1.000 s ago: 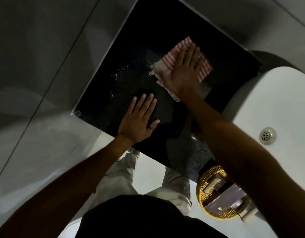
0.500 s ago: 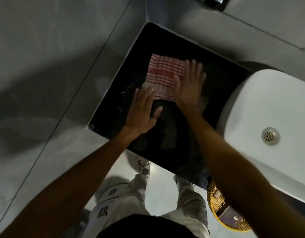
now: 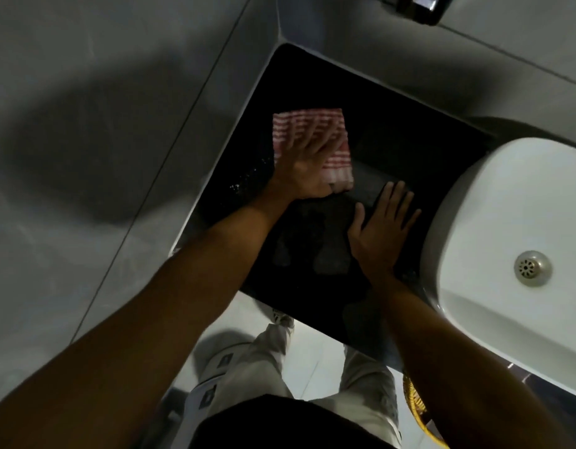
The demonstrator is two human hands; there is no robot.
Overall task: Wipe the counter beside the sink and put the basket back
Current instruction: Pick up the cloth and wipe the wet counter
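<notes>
The black counter point(image 3: 393, 124) lies in a corner, left of the white sink point(image 3: 507, 205). A red-and-white striped cloth point(image 3: 299, 120) rests flat on the counter's far left part. My left hand point(image 3: 304, 166) presses down on the cloth with fingers spread. My right hand point(image 3: 380, 231) lies flat and empty on the bare counter next to the sink's rim. Only a yellow woven edge of the basket point(image 3: 416, 406) shows, low on the floor side under my right forearm.
Grey tiled walls close the counter on the left and at the back. A dark fixture point(image 3: 422, 4) hangs on the back wall. The sink has a metal drain point(image 3: 532, 268). Water drops glint near the counter's left edge point(image 3: 247, 179). My legs stand below the front edge.
The cloth passed from under my right hand to under my left hand and slid left. My right hand moved off it toward the sink and rests on bare counter.
</notes>
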